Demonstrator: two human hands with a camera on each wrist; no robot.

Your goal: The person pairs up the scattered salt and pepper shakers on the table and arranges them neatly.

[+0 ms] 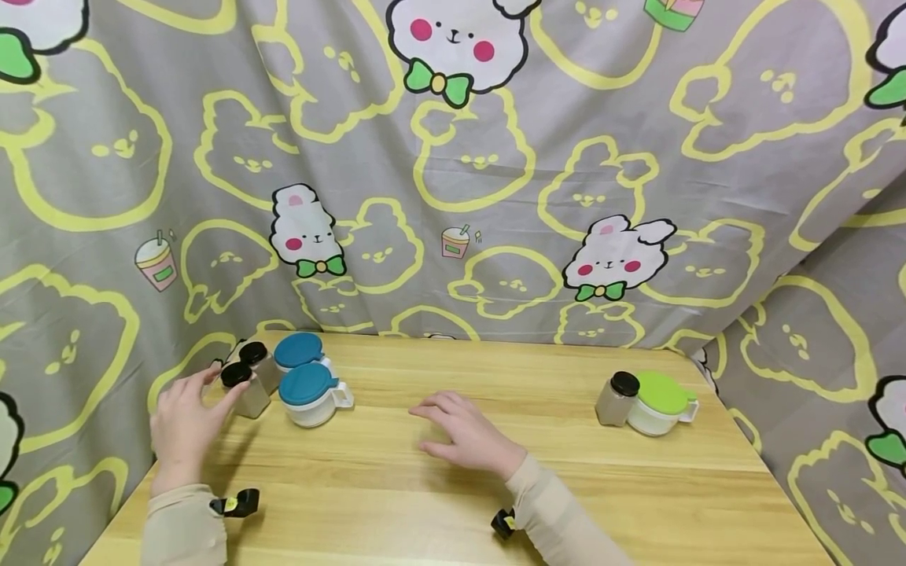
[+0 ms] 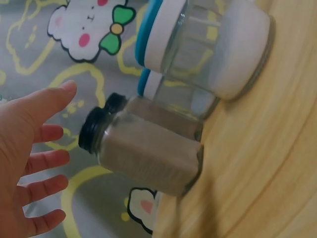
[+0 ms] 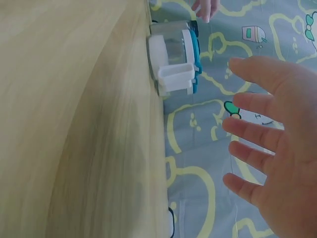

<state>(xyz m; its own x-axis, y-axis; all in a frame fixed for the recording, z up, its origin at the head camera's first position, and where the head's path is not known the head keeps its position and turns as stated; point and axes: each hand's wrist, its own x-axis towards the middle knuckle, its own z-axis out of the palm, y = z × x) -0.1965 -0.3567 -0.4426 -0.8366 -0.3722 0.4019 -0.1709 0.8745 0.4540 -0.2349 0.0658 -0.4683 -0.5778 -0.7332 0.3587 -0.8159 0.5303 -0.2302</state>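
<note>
My left hand [image 1: 185, 417] is at the left side of the table, thumb and fingers spread around the near black-lidded spice jar [image 2: 148, 151]. In the left wrist view a gap shows between the fingers and the jar's lid. This jar is square-sided and filled with grey-brown powder; a second black-lidded jar [image 1: 263, 368] stands just behind it. To their right are a near blue-lidded seasoning pot [image 1: 311, 405] with a white handle and white contents, and a far blue-lidded pot [image 1: 297, 348]. My right hand [image 1: 463, 432] hovers over mid-table, fingers extended, holding nothing.
At the right of the wooden table [image 1: 396, 503] stand another black-lidded jar [image 1: 614, 402] and a green-lidded pot [image 1: 658, 405], side by side. A patterned grey curtain [image 1: 488, 236] hangs along the table's back and sides.
</note>
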